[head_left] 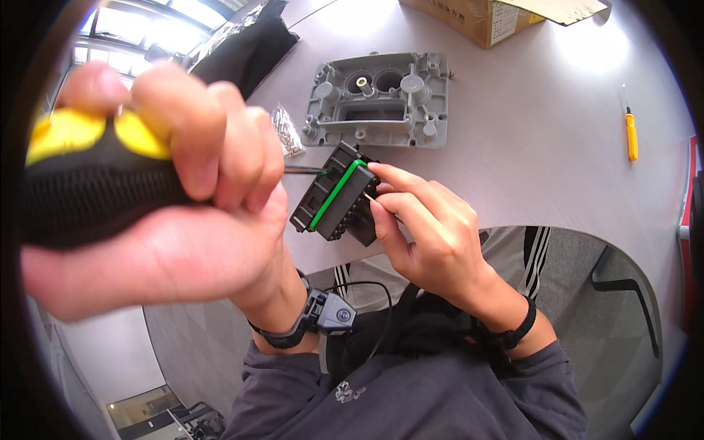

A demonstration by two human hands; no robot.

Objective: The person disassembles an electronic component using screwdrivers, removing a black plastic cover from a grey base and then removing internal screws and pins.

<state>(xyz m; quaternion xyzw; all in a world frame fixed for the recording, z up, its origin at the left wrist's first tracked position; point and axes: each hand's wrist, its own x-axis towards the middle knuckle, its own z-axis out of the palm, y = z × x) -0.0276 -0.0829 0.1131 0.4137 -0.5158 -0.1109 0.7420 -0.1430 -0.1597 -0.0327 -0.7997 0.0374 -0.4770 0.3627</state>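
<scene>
My left hand (213, 161), large and close in view, is closed around a screwdriver (95, 198) with a thick black-and-yellow handle. The screwdriver's thin shaft points right, and its tip meets the upper part of a black plastic connector block (343, 192) with a bright green strip along it. The block sits tilted near the table's front edge. My right hand (433, 235) is at the block's right side, with fingertips against its upper corner. Between the right thumb and finger shows a small pale pin-like piece (370, 196), mostly hidden.
Behind the block lies a grey moulded housing (378, 99) with round and rectangular openings. A clear bag of small metal parts (286, 132) is beside it. A yellow-handled screwdriver (631, 136) rests at right, a cardboard box (469, 18) and a black bag (246, 48) at the back.
</scene>
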